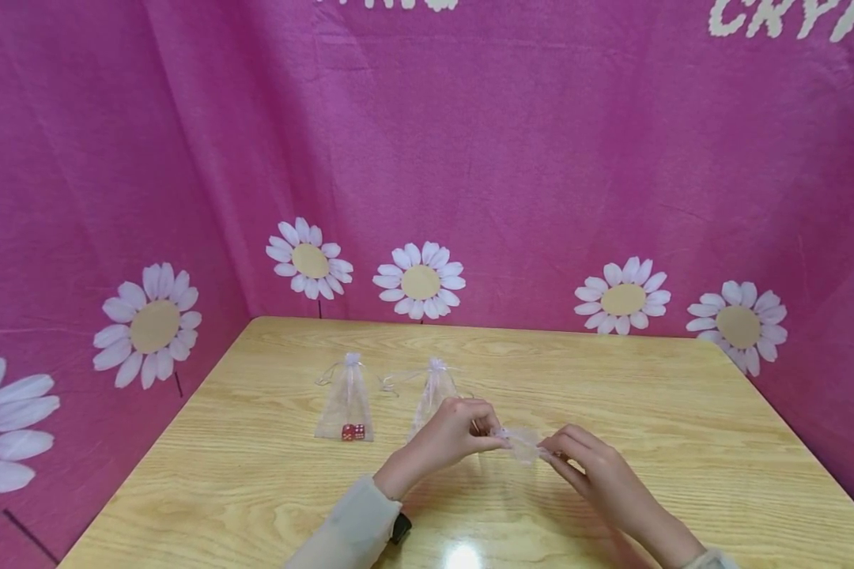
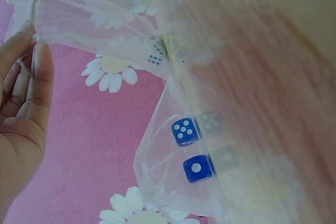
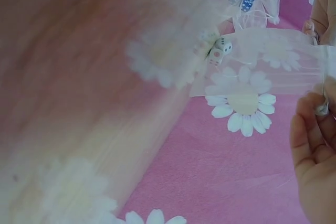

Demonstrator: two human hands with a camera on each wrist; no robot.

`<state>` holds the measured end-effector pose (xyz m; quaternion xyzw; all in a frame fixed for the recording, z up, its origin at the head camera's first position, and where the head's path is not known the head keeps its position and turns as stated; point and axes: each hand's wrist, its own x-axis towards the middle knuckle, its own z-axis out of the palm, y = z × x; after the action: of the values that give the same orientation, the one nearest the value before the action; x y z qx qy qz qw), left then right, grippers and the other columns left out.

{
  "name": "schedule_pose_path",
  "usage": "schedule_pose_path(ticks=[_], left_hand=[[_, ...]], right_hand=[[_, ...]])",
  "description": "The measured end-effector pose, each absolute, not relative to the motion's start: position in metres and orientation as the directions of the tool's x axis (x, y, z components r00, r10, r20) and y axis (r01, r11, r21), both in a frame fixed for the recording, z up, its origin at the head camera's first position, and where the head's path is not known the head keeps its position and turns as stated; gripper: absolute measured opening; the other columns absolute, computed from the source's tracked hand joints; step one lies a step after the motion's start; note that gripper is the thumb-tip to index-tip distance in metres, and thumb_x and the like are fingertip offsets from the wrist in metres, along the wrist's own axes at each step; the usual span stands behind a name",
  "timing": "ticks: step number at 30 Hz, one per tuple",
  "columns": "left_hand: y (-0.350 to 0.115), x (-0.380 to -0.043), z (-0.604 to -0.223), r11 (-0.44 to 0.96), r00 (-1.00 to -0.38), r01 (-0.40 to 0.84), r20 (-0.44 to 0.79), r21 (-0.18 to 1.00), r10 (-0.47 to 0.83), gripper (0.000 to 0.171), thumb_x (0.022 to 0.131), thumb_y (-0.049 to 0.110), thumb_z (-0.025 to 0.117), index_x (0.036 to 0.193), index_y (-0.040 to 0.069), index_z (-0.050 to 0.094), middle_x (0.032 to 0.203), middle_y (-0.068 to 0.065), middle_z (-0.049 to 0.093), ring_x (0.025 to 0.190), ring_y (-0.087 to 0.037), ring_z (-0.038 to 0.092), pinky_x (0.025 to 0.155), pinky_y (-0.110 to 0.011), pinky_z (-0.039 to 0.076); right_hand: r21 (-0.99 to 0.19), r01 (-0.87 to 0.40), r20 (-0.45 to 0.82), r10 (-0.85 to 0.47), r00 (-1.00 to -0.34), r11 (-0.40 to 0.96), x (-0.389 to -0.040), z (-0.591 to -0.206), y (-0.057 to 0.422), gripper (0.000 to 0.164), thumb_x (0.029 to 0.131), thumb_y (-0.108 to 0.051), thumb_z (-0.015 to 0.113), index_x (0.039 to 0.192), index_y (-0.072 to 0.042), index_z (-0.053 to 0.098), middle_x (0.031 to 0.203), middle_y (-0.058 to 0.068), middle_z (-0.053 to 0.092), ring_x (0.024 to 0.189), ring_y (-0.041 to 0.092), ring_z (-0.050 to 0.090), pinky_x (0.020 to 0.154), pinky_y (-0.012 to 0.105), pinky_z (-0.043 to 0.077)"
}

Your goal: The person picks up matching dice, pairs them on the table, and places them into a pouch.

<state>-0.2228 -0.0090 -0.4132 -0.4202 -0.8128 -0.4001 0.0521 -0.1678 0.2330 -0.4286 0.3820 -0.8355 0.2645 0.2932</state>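
Both hands pinch the top of a sheer white organza drawstring bag (image 1: pixel 523 445) between them. My left hand (image 1: pixel 454 431) grips the bag's left edge, thumb against fingers. On the opposite edge, my right hand (image 1: pixel 594 470) pinches the fabric near the drawstring. White dice (image 3: pixel 219 51) sit at the bottom of this bag, which hangs upright down to the table in the wrist views. Right behind the left hand stands a second organza bag (image 1: pixel 432 395), cinched at its neck. Blue dice (image 2: pixel 185 132) show inside it in the left wrist view; the hand hides them from the head view.
A third tied organza bag (image 1: pixel 345 403) with red dice (image 1: pixel 353 432) stands at the left on the wooden table (image 1: pixel 256 490). A small black object (image 1: pixel 401 528) shows by the left sleeve. Behind the table hangs a pink cloth (image 1: pixel 512 174) with daisies.
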Motion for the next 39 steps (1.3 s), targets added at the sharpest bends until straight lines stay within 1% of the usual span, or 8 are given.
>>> schedule_pose_path(ticks=[2, 6, 11, 14, 20, 27, 33, 39], left_hand=[[-0.009, -0.223, -0.412, 0.33, -0.649, 0.716, 0.413, 0.615, 0.639, 0.012, 0.084, 0.015, 0.076, 0.082, 0.009, 0.066, 0.079, -0.004, 0.07, 0.063, 0.007, 0.051, 0.059, -0.009, 0.047], [-0.01, -0.222, -0.411, 0.358, -0.668, 0.704, 0.399, 0.614, 0.628, 0.015, 0.084, 0.017, 0.076, 0.089, 0.008, 0.066, 0.082, -0.004, 0.068, 0.065, 0.006, 0.05, 0.059, -0.009, 0.046], [-0.012, -0.221, -0.409, 0.403, -0.69, 0.691, 0.384, 0.6, 0.613, 0.032, 0.083, 0.022, 0.078, 0.108, 0.007, 0.064, 0.096, -0.003, 0.065, 0.065, 0.003, 0.044, 0.058, -0.01, 0.038], [-0.016, -0.221, -0.408, 0.412, -0.698, 0.684, 0.376, 0.602, 0.609, 0.033, 0.085, 0.022, 0.076, 0.113, 0.007, 0.065, 0.101, -0.005, 0.065, 0.065, 0.002, 0.042, 0.058, -0.01, 0.036], [-0.022, -0.221, -0.406, 0.385, -0.687, 0.697, 0.408, 0.605, 0.602, 0.012, 0.091, 0.017, 0.068, 0.097, 0.007, 0.07, 0.094, -0.006, 0.07, 0.07, 0.002, 0.047, 0.061, -0.012, 0.042], [-0.026, -0.222, -0.404, 0.358, -0.683, 0.698, 0.426, 0.62, 0.593, 0.016, 0.093, 0.018, 0.065, 0.097, 0.006, 0.074, 0.088, -0.006, 0.071, 0.068, 0.004, 0.047, 0.06, -0.012, 0.044], [-0.031, -0.225, -0.402, 0.357, -0.708, 0.678, 0.44, 0.643, 0.553, 0.016, 0.093, 0.018, 0.066, 0.098, 0.007, 0.076, 0.088, -0.006, 0.073, 0.064, 0.003, 0.044, 0.056, -0.012, 0.04], [-0.034, -0.224, -0.4, 0.337, -0.742, 0.644, 0.454, 0.686, 0.493, 0.013, 0.091, 0.02, 0.069, 0.096, 0.011, 0.077, 0.086, -0.003, 0.073, 0.06, 0.001, 0.044, 0.055, -0.014, 0.04]], right_hand=[[-0.196, -0.789, 0.701, -0.479, -0.528, 0.583, -0.168, -0.428, 0.233, 0.002, 0.092, -0.015, 0.067, 0.091, -0.016, 0.069, 0.089, -0.011, 0.062, 0.076, -0.002, 0.054, 0.067, 0.006, 0.044], [-0.157, -0.791, 0.728, -0.472, -0.497, 0.591, -0.169, -0.425, 0.232, 0.028, 0.1, -0.032, 0.053, 0.088, -0.013, 0.069, 0.085, -0.011, 0.061, 0.072, -0.004, 0.052, 0.063, 0.005, 0.042], [-0.137, -0.805, 0.768, -0.451, -0.454, 0.576, -0.17, -0.419, 0.229, 0.022, 0.098, -0.029, 0.056, 0.088, -0.014, 0.068, 0.082, -0.009, 0.062, 0.07, -0.001, 0.053, 0.06, 0.008, 0.043], [-0.143, -0.802, 0.772, -0.441, -0.457, 0.58, -0.17, -0.416, 0.229, 0.022, 0.098, -0.03, 0.055, 0.088, -0.015, 0.068, 0.082, -0.01, 0.062, 0.07, -0.001, 0.053, 0.059, 0.009, 0.043], [-0.165, -0.79, 0.772, -0.421, -0.476, 0.591, -0.169, -0.413, 0.229, 0.014, 0.096, -0.025, 0.061, 0.088, -0.016, 0.068, 0.079, -0.011, 0.06, 0.068, -0.006, 0.046, 0.057, 0.007, 0.039], [-0.215, -0.775, 0.775, -0.379, -0.505, 0.594, -0.17, -0.411, 0.231, 0.004, 0.091, -0.013, 0.068, 0.088, -0.013, 0.068, 0.075, -0.012, 0.057, 0.065, -0.009, 0.041, 0.056, 0.005, 0.036], [-0.254, -0.768, 0.781, -0.344, -0.521, 0.588, -0.171, -0.409, 0.233, 0.025, 0.074, 0.006, 0.077, 0.087, -0.013, 0.068, 0.07, -0.014, 0.051, 0.062, -0.01, 0.037, 0.053, 0.005, 0.033], [-0.256, -0.761, 0.778, -0.339, -0.528, 0.597, -0.172, -0.407, 0.236, 0.014, 0.081, -0.005, 0.076, 0.086, -0.015, 0.068, 0.068, -0.015, 0.052, 0.061, -0.01, 0.038, 0.053, 0.005, 0.033]])
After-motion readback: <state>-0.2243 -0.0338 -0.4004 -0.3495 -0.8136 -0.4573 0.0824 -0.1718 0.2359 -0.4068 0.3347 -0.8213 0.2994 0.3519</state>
